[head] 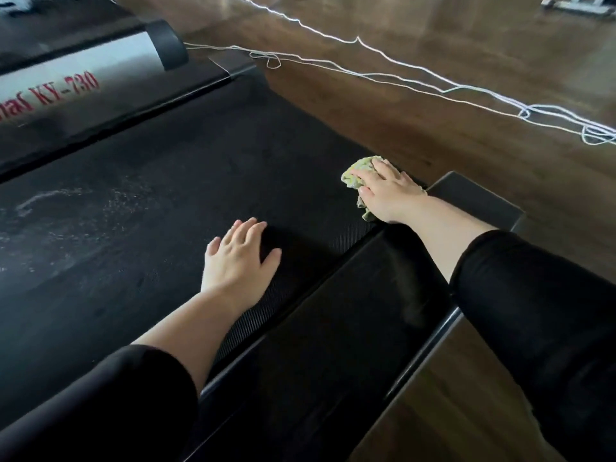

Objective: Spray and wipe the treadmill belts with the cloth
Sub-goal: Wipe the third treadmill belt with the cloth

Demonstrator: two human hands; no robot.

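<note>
The crumpled green cloth (356, 173) sat on the treadmill belt (200, 155) at its outer corner, just beside the black end cap (480, 201). Your right hand (388, 191) pressed down on the cloth with fingers nearly straight and a little apart. They lay over the cloth rather than curled round it, and part of it bulged out ahead of your fingertips and under your thumb.

Your left hand (238, 258) lay flat on the bare belt nearer the middle, fingers spread, holding nothing and apparently bracing you. Both forearms crossed the dark side rail (333, 311).

You appeared to be mid-wipe at that corner. Pale speckled streaks (66, 208) showed on the belt well to the left of both hands, which looked like spray or residue not yet wiped.

To do this step well, you probably needed to:
- Flatten the cloth so more of it met the ribbed surface.
- Keep even pressure through the palm.
- Draw long, overlapping strokes from the corner towards those streaks.
- Brace the belt with your left hand so it would not slip under the push.

Beyond the belt's edge, loose white cords (400, 81) trailed over the wooden floor (466, 38), close enough that a stroke running past the edge might have snagged them. A silver cover with red lettering (66, 85) lay along the far side.
</note>
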